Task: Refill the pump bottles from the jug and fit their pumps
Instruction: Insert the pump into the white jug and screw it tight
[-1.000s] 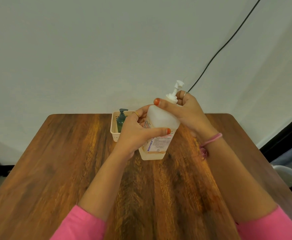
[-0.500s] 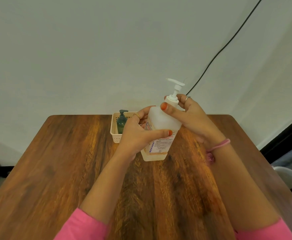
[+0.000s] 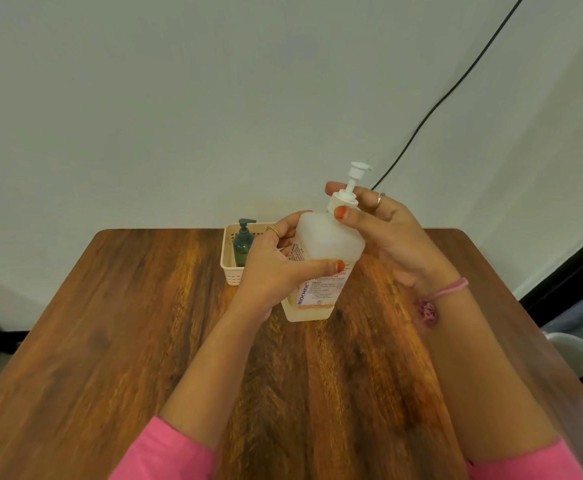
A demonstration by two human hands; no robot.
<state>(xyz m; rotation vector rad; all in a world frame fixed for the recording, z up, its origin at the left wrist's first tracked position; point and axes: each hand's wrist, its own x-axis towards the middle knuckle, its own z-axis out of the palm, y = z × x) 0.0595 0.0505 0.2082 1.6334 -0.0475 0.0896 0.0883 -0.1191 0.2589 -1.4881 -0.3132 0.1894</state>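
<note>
Left hand (image 3: 269, 271) wraps the white bottle (image 3: 321, 268) mid-body, thumb across the front label, fingers curled behind. Right hand (image 3: 387, 237) pinches the pump (image 3: 347, 194) collar at the neck, thumb in front, fingers curled behind it; nozzle sticks up above the fingertips. Bottle stands on the table (image 3: 110, 341), tilted slightly, base just below the left thumb. Beyond the left knuckles: cream basket (image 3: 229, 268) holding a small dark green bottle (image 3: 243, 244), upright, pump on. Basket sits near the table's far edge, just beside the left hand. Table is dark streaky wood with rounded far corners, pushed against a plain pale wall (image 3: 179, 98). Black cable (image 3: 456, 88) runs diagonally down the wall to behind the right fingers. Pink sleeves at both forearms, pink band (image 3: 445, 292) on right wrist. Dark frame and a white chair edge (image 3: 581, 351) at right.
</note>
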